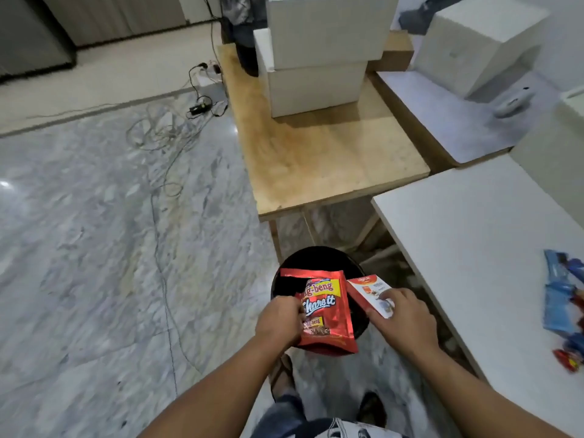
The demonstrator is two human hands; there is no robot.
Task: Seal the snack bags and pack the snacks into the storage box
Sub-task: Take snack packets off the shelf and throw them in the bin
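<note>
Two snack packages are in hand above a round black container (278,281) on the floor. Red Beng-Beng Share It pouch (327,314): pinched at its left edge by the left hand (278,324), thumb over the printed face, remaining fingers hidden behind it; the pouch hangs upright, its bottom edge below the fingers and its top edge above them. Whether the top is sealed cannot be told. White-and-orange packet (369,294): held by the right hand (403,320), fingers curled over its near end, the far end pointing away from the fingertips; it lies just beside the pouch's right edge. White table (474,232), to the right of the right hand: blue wrappers (559,308) and small red candies (568,358) lie near its edge.

Judged step: gathering snacks, with neither package yet packed. Whether the black container is the storage box is unclear. The next move likely calls for checking and pressing shut the pouch's top, which needs one hand freed of its packet first.
</note>
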